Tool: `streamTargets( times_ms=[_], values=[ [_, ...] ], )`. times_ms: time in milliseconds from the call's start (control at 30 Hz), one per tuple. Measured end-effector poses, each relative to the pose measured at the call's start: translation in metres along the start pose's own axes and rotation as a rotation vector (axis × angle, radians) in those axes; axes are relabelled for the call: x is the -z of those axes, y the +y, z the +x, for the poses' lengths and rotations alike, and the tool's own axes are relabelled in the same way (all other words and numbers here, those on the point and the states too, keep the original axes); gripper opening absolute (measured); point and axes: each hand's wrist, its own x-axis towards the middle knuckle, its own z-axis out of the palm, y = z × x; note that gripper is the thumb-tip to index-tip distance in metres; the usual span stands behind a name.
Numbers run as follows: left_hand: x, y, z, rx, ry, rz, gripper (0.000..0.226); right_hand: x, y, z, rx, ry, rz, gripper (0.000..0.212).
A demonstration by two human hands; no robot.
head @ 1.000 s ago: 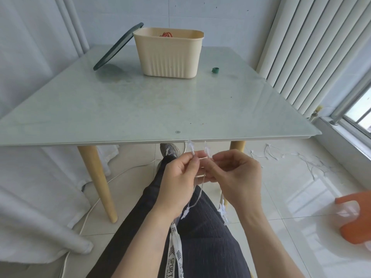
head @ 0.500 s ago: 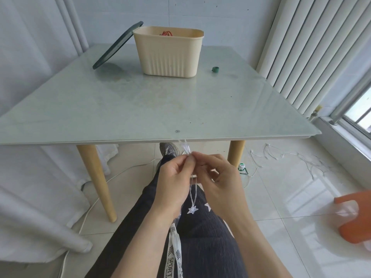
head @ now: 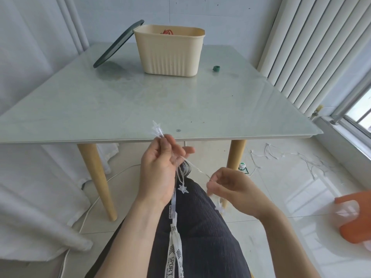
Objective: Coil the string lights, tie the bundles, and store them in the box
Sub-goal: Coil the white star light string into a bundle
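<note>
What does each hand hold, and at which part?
Left hand bunches the clear star string lights at gathered loops; right hand pinches their thin wire.

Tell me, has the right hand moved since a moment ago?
Yes. The right hand has pulled away from the left hand, going right and down from the table edge, drawing the string lights taut between them.
</note>
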Motion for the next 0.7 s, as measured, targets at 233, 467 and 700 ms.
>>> streamTargets(
  times_ms=[233, 467, 700],
  values=[
    [0.000, 0.011, 0.002, 0.069, -0.004, -0.160, 0.030, 0.015, 0.025, -0.015, -0.063, 0.015, -0.005, 0.054],
    [0.002, 0.005, 0.000, 0.066, -0.003, -0.129, 0.028, 0.032, 0.052, -0.025, -0.125, 0.311, -0.063, 0.034],
    [0.001, -0.003, -0.002, 0.173, 0.006, -0.103, 0.033, 0.026, 0.020, -0.025, -0.023, 0.294, 0.095, 0.035]
  ],
)
